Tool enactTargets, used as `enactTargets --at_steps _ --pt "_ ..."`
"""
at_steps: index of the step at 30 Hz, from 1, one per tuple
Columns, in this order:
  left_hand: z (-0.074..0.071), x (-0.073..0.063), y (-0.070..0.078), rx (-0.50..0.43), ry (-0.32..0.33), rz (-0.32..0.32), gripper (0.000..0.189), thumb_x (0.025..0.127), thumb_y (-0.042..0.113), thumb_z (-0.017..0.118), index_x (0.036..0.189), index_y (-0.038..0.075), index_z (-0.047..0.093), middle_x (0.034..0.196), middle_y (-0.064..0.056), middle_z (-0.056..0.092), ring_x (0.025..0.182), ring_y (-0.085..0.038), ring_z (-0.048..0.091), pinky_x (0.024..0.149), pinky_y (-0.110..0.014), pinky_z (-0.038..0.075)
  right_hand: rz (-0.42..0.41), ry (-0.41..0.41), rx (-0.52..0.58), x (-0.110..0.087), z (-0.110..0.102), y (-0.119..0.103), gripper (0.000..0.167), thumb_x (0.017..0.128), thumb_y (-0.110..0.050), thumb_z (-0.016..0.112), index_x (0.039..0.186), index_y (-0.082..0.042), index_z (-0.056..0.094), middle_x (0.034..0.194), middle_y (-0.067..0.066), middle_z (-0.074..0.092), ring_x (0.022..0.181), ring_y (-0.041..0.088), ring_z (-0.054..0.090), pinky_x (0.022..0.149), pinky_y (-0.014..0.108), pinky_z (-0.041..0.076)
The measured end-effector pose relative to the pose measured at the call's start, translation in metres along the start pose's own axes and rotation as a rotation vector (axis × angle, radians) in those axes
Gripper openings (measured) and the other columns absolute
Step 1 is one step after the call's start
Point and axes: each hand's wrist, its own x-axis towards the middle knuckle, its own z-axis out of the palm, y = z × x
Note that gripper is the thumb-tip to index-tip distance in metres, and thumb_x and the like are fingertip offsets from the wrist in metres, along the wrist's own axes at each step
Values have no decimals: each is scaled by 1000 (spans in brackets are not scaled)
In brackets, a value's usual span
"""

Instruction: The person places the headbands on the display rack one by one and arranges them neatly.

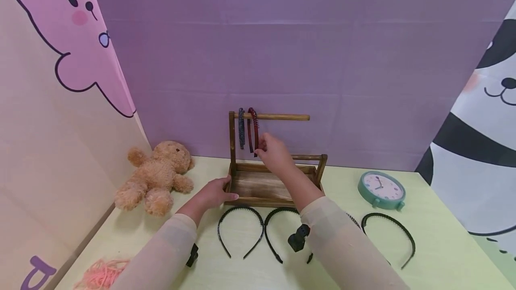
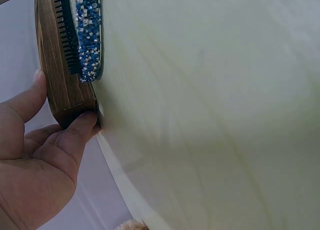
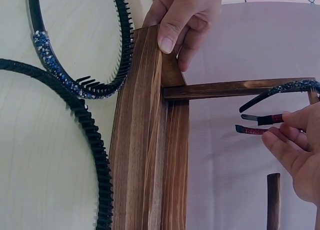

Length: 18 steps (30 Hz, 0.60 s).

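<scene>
A wooden tray rack [image 1: 266, 201] with an upright post and a top bar [image 1: 284, 117] stands on the table. My left hand [image 1: 211, 195] grips the tray's left end, thumb at the front; the left wrist view shows this hand [image 2: 45, 155] around the wooden corner. A red headband [image 1: 255, 131] hangs over the bar, right of a glittery blue-grey headband [image 1: 241, 129]. My right hand [image 1: 274, 153] pinches the red headband near its lower ends, as the right wrist view shows with the hand [image 3: 297, 147] at the dark tips.
Several headbands lie before the rack, among them a black one with blue glitter [image 1: 241, 208] and a plain black one [image 1: 403, 228]. A teal clock [image 1: 380, 190] lies at right. A teddy bear [image 1: 157, 176] and pink yarn [image 1: 101, 274] are at left.
</scene>
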Motion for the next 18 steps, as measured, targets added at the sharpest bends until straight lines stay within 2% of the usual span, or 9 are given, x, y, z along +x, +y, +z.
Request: enactTargets --at_steps 7,14,18 --pt "0 2 0 -4 -1 -13 77 93 29 69 155 7 30 157 -16 33 146 -35 29 118 -53 27 -16 -16 1 -2 -3 -1 24 97 -16 62 118 -8 56 108 7 65 101 23 62 84 38 55" --pt "1 2 -1 -6 0 -14 77 92 28 70 155 7 30 157 -17 34 146 -36 29 117 -53 28 -16 -72 1 -6 -8 0 34 98 -20 62 128 -8 53 112 6 64 105 22 62 87 37 55" --pt "1 1 -1 -1 -2 -12 77 92 29 70 155 7 30 157 -17 34 146 -37 29 117 -54 28 -9 -96 54 -7 -16 -1 43 96 -27 65 133 -10 51 113 5 64 107 21 63 89 39 55"
